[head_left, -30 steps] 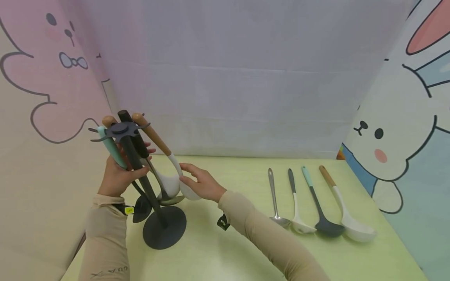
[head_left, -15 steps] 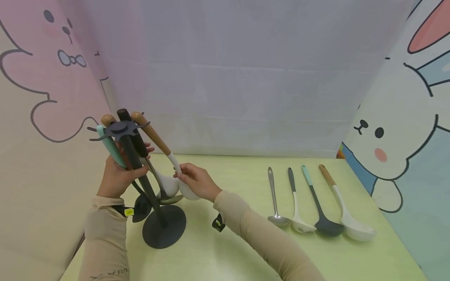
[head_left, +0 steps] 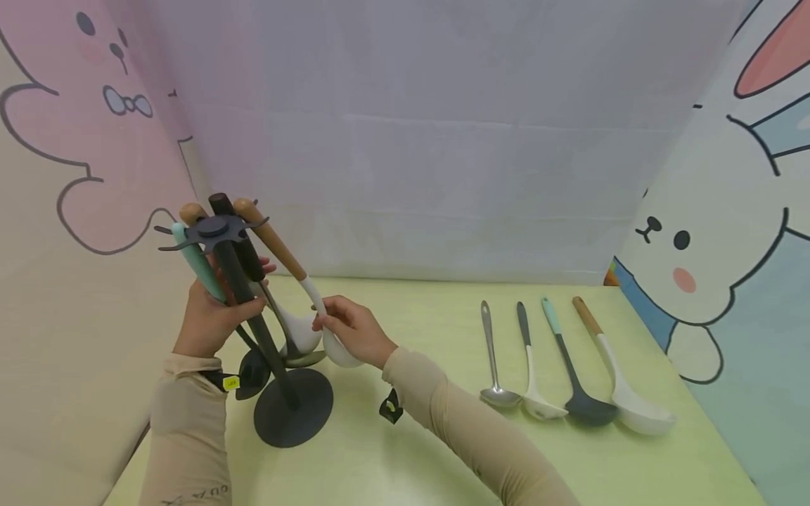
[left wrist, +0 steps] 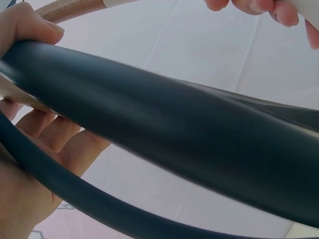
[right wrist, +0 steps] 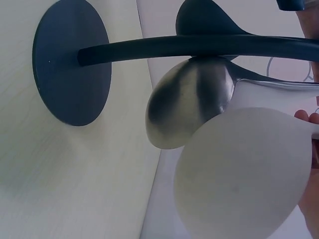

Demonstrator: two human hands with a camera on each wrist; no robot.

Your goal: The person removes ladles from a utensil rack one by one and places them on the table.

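A dark utensil stand (head_left: 294,407) with a round base and hooked top leans slightly left. My left hand (head_left: 211,320) grips its pole, thumb across the front, fingers behind among hanging handles. A mint-handled dark utensil (head_left: 201,263) crosses that palm. My right hand (head_left: 354,330) pinches the white neck of a ladle (head_left: 275,246) with a wooden handle; its white bowl (right wrist: 244,174) hangs clear of the table. The handle's top sits by a hook; whether it is hooked I cannot tell. Beside it hang a black-handled metal ladle (right wrist: 189,104) and another white-bowled utensil (head_left: 300,334).
On the table's right lie a metal ladle (head_left: 496,393), a grey-handled white ladle (head_left: 534,397), a mint-handled dark ladle (head_left: 585,407) and a wooden-handled white ladle (head_left: 639,414), side by side. Printed curtains (head_left: 430,176) stand behind and at the sides of the table (head_left: 430,450).
My right hand has shifted slightly left, and its fingers have curled in from touching the wooden-handled ladle's neck to pinching it. My left hand keeps its hold on the stand.
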